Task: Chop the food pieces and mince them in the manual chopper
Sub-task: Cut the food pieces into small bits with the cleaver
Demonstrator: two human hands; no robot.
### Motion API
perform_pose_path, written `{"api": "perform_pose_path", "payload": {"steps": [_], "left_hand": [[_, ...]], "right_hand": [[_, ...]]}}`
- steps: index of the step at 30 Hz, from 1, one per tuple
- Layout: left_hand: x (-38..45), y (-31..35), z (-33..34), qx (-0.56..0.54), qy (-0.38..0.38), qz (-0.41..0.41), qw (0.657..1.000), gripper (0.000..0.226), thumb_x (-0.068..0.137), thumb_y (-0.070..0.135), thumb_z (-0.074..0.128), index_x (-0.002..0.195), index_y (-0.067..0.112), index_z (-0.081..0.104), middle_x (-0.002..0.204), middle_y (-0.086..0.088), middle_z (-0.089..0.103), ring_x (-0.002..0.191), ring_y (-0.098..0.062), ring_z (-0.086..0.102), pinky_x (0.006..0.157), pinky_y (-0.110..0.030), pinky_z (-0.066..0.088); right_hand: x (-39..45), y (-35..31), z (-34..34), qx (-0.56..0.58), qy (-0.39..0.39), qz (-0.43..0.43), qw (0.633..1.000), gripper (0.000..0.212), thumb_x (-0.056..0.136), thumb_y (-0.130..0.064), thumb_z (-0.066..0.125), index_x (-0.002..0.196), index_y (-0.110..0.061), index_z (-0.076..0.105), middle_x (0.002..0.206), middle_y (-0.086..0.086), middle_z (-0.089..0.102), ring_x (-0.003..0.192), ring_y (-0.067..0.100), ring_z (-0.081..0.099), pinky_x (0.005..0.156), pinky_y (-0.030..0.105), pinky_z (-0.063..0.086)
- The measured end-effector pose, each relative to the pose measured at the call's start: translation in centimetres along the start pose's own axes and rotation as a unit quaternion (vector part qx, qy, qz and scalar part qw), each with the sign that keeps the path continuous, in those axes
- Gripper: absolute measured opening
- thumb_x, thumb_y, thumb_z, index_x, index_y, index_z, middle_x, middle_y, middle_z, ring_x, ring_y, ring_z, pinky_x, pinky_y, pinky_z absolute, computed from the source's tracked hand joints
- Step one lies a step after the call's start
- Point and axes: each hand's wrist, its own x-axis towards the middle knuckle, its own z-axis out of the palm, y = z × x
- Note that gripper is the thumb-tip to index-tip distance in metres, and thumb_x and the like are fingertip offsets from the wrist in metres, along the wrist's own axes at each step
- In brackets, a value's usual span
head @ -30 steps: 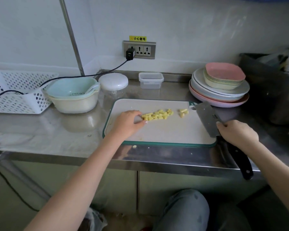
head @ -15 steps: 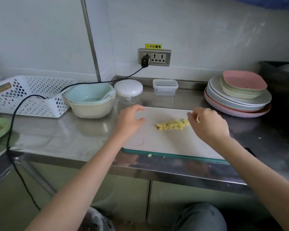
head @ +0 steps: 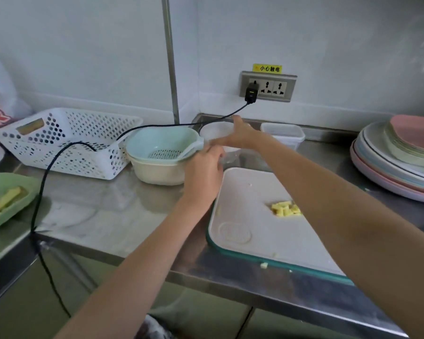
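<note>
Both hands reaching chopper (head: 218,135) behind board (head: 252,216): right hand (head: 240,137) spreading over lid, left hand (head: 203,172) nearing jar; grasp unclear.

The cutting board (head: 255,216) at lower centre is off-white with a teal edge, and the food pieces (head: 285,208) on it are pale yellow. The manual chopper (head: 216,133) has a white lid. At centre, a mint-green colander (head: 162,145) sits in a cream bowl (head: 157,172). The basket (head: 66,140) at left is white, patterned with round holes. At right, the stacked plates (head: 397,167) are pink, white and pale blue. A green dish (head: 0,204) lies at lower left.
</note>
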Motion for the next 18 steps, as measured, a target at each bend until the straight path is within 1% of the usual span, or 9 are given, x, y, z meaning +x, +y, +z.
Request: {"api": "perform_pose_path", "payload": {"steps": [3, 6, 9, 11, 12, 13, 15, 16, 18], "left_hand": [[-0.6, -0.2, 0.4, 0.005, -0.008, 0.006, 1.000, 0.021, 0.076, -0.009, 0.055, 0.086, 0.007, 0.066, 0.081, -0.013, 0.067, 0.071, -0.032, 0.062, 0.061, -0.038, 0.049], [-0.5, -0.7, 0.8, -0.022, -0.032, -0.039, 0.998, 0.021, 0.078, -0.008, 0.055, 0.087, 0.006, 0.067, 0.080, -0.011, 0.068, 0.072, -0.028, 0.062, 0.066, -0.042, 0.051], [-0.9, -0.7, 0.7, -0.060, 0.038, -0.062, 0.996, 0.016, 0.080, -0.004, 0.058, 0.090, 0.007, 0.066, 0.081, -0.010, 0.066, 0.072, -0.023, 0.061, 0.067, -0.041, 0.052], [-1.0, 0.3, 0.7, -0.149, 0.097, -0.108, 0.978, 0.017, 0.086, 0.003, 0.060, 0.103, 0.003, 0.061, 0.096, -0.012, 0.064, 0.080, -0.015, 0.060, 0.069, -0.027, 0.053], [-0.8, 1.0, 0.6, -0.228, 0.097, -0.155, 0.956, 0.027, 0.088, 0.013, 0.063, 0.111, 0.002, 0.057, 0.108, -0.013, 0.061, 0.090, -0.012, 0.060, 0.074, -0.018, 0.052], [-0.3, 1.9, 0.6, -0.323, 0.068, -0.208, 0.921, 0.047, 0.086, 0.031, 0.066, 0.121, 0.002, 0.053, 0.119, -0.014, 0.057, 0.101, -0.013, 0.059, 0.084, -0.017, 0.051], [0.3, 3.4, 0.5, -0.507, -0.025, -0.299, 0.808, 0.084, 0.074, 0.063, 0.064, 0.138, 0.015, 0.039, 0.134, -0.014, 0.050, 0.118, -0.022, 0.055, 0.101, -0.040, 0.047], [0.2, 4.2, 0.2, -0.579, -0.066, -0.325, 0.745, 0.089, 0.070, 0.069, 0.061, 0.142, 0.024, 0.034, 0.137, -0.010, 0.050, 0.119, -0.022, 0.055, 0.099, -0.048, 0.047], [-0.1, 5.5, -0.8, -0.659, -0.112, -0.348, 0.657, 0.092, 0.065, 0.074, 0.060, 0.142, 0.029, 0.037, 0.135, -0.007, 0.055, 0.116, -0.026, 0.059, 0.085, -0.052, 0.053]], "right_hand": [[1.4, -0.5, 1.2, 0.001, 0.004, 0.022, 1.000, 0.122, 0.061, -0.067, 0.073, 0.150, -0.021, 0.004, 0.156, 0.014, 0.008, 0.141, 0.037, 0.018, 0.111, 0.050, 0.026], [1.1, -0.3, 1.4, 0.023, 0.034, 0.009, 0.999, 0.123, 0.053, -0.066, 0.077, 0.149, -0.019, 0.015, 0.149, 0.014, 0.027, 0.137, 0.033, 0.027, 0.108, 0.045, 0.032], [-0.9, 0.7, -0.9, 0.091, 0.044, 0.007, 0.995, 0.120, 0.056, -0.065, 0.075, 0.150, -0.020, 0.015, 0.151, 0.007, 0.030, 0.136, 0.026, 0.034, 0.108, 0.040, 0.035], [-4.0, 1.4, -3.1, 0.173, 0.019, 0.018, 0.985, 0.102, 0.059, -0.071, 0.067, 0.143, -0.022, 0.033, 0.144, 0.001, 0.042, 0.124, 0.023, 0.050, 0.097, 0.041, 0.048], [-5.6, 1.8, -3.9, 0.219, -0.002, 0.007, 0.976, 0.085, 0.061, -0.073, 0.061, 0.130, -0.025, 0.048, 0.133, 0.001, 0.055, 0.111, 0.022, 0.059, 0.090, 0.042, 0.052], [-7.3, 2.1, -4.6, 0.265, -0.024, -0.007, 0.964, 0.064, 0.068, -0.072, 0.056, 0.114, -0.028, 0.057, 0.116, 0.000, 0.065, 0.100, 0.020, 0.065, 0.086, 0.042, 0.054], [-10.4, 2.2, -5.1, 0.334, -0.052, -0.028, 0.941, 0.038, 0.084, -0.063, 0.047, 0.093, -0.030, 0.063, 0.083, -0.005, 0.073, 0.086, 0.017, 0.067, 0.083, 0.038, 0.055], [-11.7, 2.1, -5.0, 0.346, -0.054, -0.037, 0.936, 0.036, 0.087, -0.060, 0.045, 0.090, -0.029, 0.063, 0.077, -0.006, 0.072, 0.082, 0.016, 0.067, 0.080, 0.035, 0.055], [-13.2, 1.3, -4.3, 0.310, -0.049, -0.062, 0.947, 0.046, 0.081, -0.065, 0.047, 0.104, -0.028, 0.062, 0.093, -0.006, 0.071, 0.088, 0.014, 0.067, 0.075, 0.031, 0.055]]}}
